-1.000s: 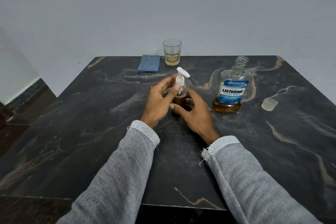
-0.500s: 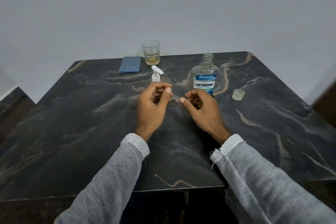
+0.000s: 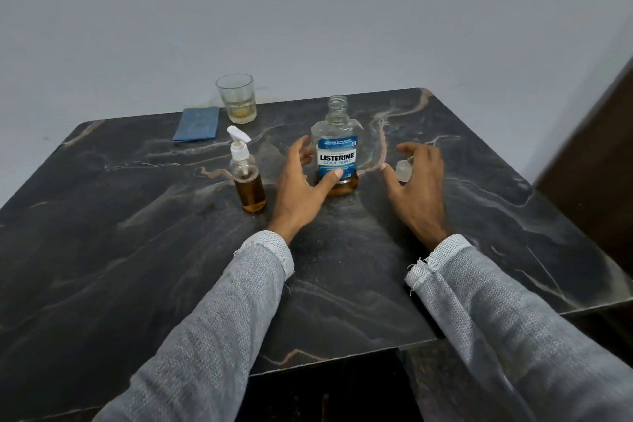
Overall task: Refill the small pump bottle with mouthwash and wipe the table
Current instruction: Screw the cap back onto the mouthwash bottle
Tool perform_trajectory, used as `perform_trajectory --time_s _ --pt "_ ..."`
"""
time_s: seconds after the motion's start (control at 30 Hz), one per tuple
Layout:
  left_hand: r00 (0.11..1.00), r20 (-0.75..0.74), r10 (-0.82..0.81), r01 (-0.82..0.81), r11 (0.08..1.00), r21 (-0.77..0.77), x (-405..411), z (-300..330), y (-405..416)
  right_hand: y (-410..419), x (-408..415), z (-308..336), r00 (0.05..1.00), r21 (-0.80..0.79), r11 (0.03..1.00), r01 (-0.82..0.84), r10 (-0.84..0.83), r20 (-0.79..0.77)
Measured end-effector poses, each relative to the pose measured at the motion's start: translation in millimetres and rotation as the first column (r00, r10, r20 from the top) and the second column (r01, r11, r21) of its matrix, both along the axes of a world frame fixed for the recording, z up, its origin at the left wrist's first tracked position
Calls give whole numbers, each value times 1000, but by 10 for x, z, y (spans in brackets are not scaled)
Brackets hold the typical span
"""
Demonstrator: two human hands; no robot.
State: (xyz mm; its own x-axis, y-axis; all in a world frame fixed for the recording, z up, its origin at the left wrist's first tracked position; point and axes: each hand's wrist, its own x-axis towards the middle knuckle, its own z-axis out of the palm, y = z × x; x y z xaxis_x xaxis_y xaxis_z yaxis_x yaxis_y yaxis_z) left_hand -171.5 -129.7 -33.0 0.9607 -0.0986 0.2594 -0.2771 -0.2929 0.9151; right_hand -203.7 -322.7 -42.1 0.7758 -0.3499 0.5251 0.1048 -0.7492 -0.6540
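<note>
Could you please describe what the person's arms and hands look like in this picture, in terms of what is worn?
Both arms wear long light-grey knitted sleeves, the left sleeve and the right sleeve. Each ends in a paler, open-mesh cuff with frayed threads at the edge. The left hand and right hand are bare: no gloves, rings or watch show.

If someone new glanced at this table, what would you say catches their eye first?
Probably the uncapped Listerine bottle mid-table, nearly empty, with the left hand spread beside it, thumb across its base. Left of that stands the pump bottle, about half full of amber liquid. The right hand reaches around the small clear cap on the right.
</note>
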Motion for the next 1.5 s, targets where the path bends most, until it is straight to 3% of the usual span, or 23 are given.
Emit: perform_trajectory --time_s 0.17,0.33,0.7,0.8,0.93,1.03,1.23,1.5 --pt "998 -25 -50 49 998 -41 59 -51 -42 -138 111 -67 976 -92 995 44 -62 -210" --pt "996 1 -93 93 995 -19 80 -104 -41 -143 147 -130 966 -120 992 29 -59 -251" --pt "994 5 -106 106 994 -23 84 -120 41 -38 32 -21 977 179 961 -209 215 -12" --pt "990 -10 -143 143 990 -11 68 -121 46 -3 -3 155 964 285 921 -267 259 65" --pt "984 -16 -177 177 984 12 49 -111 52 -18 -48 529 940 312 888 -339 310 140" --pt "983 -1 -182 182 983 17 20 -93 39 -38 -58 807 916 247 883 -399 375 140" --pt "982 10 -190 190 982 6 23 -97 20 6 -36 1229 877 -26 877 -480 480 10" --pt "975 -15 -220 220 975 -30 48 -133 18 159 129 1632 823 -283 773 -568 527 -211"
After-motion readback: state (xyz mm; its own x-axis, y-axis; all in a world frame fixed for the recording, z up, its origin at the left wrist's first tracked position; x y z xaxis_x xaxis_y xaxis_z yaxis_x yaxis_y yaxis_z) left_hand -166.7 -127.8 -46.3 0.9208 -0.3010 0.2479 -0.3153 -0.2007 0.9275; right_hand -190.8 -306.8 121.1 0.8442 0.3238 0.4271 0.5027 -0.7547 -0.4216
